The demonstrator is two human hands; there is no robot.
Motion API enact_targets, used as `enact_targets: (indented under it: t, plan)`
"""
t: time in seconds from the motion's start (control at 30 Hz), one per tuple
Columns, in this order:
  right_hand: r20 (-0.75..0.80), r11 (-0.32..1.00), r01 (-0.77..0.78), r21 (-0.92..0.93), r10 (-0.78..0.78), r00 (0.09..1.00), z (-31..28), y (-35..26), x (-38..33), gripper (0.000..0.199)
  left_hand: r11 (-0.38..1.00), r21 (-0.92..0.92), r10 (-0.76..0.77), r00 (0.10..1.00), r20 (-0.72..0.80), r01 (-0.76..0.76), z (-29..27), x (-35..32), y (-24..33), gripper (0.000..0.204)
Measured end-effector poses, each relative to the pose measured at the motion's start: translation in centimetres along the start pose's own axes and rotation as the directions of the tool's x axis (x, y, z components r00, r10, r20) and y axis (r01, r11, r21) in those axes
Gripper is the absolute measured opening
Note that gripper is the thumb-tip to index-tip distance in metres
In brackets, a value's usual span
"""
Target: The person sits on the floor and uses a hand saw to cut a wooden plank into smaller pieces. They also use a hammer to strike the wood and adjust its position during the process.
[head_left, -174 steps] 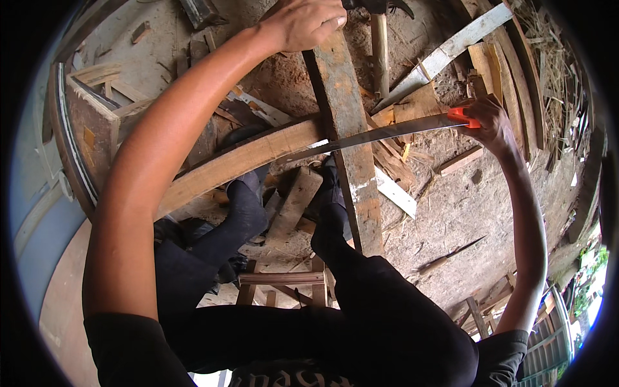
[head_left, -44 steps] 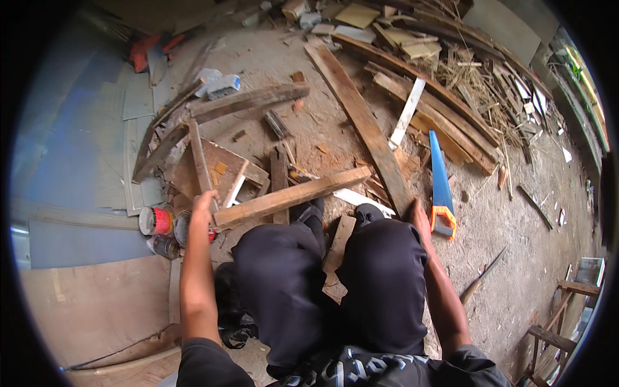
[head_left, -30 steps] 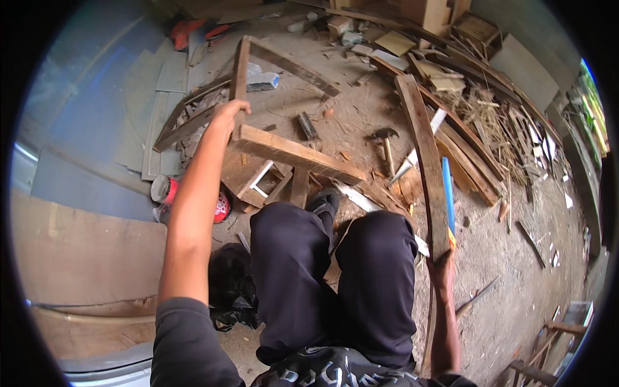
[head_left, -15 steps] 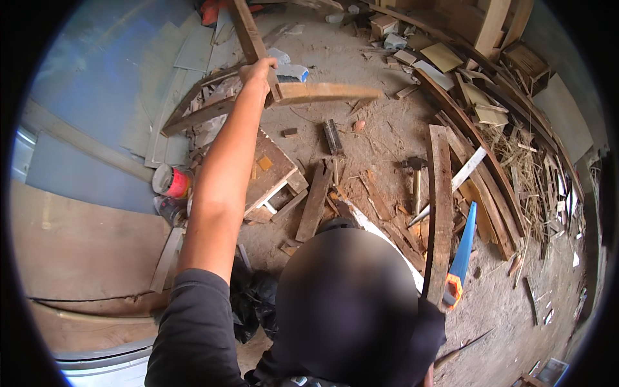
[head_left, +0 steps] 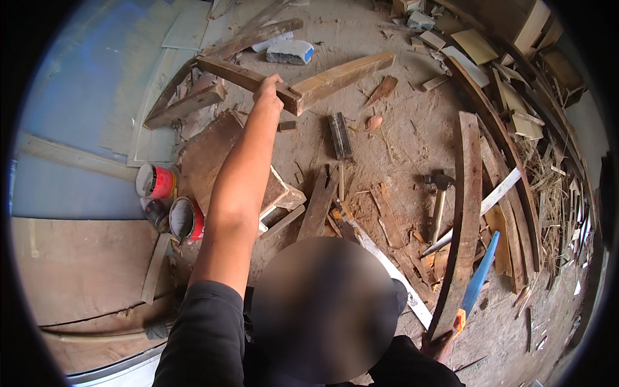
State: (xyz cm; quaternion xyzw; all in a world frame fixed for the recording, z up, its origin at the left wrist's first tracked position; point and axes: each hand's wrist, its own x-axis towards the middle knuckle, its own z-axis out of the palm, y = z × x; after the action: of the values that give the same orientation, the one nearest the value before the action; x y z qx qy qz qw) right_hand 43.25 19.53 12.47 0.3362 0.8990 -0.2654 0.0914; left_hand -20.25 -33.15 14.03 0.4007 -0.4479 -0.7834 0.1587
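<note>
My left hand [head_left: 268,95], at the end of an outstretched arm, is closed around a brown wooden beam [head_left: 235,72]. The beam meets a second wooden piece [head_left: 348,77] at its right end, forming an angle. At lower right, my right hand [head_left: 438,346] is partly visible, its fingers at the lower end of a long wooden plank [head_left: 463,193] and closed on it. A handsaw [head_left: 480,274] with a blue blade and orange handle lies beside that plank. A hammer [head_left: 440,200] rests to the plank's left. A blurred round patch hides the lower middle.
Red paint cans [head_left: 186,219] and a wooden box-like piece [head_left: 213,151] stand at left. A concrete block [head_left: 290,51] lies beyond my left hand. Scrap boards [head_left: 319,203] and a dark rectangular block [head_left: 340,135] litter the floor. Long curved-looking timbers [head_left: 493,122] pile up at right.
The beam in my left hand has swung down toward the left, with its joined piece now angled up to the right. My right hand has come into clearer view at the plank's lower end.
</note>
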Motion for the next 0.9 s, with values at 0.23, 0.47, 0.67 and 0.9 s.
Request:
enact_targets:
  t: [0.23,0.47,0.67,0.9]
  plan:
    - [0.090,1.000,-0.001,0.031,-0.002,0.996,-2.1,-4.6,2.4,0.096,0.976,0.126,-0.192,0.975,0.113,0.178,-0.6,-4.9,-0.1,0.070]
    - [0.107,0.963,0.270,0.002,-0.268,0.957,-5.5,-12.3,4.6,0.063,0.733,0.447,0.073,0.712,0.698,-0.514,-4.3,-16.4,11.2,0.047]
    - [-0.145,0.779,0.624,0.062,-0.611,0.778,-14.0,-20.5,1.5,0.060,0.536,0.322,0.154,0.465,0.872,-0.780,-6.7,-29.7,21.7,0.036]
    - [-0.369,0.593,0.799,-0.099,-0.768,0.524,-18.4,-27.6,-3.2,0.075,0.620,0.190,0.110,0.323,0.940,-0.762,-12.7,-48.5,18.8,0.076]
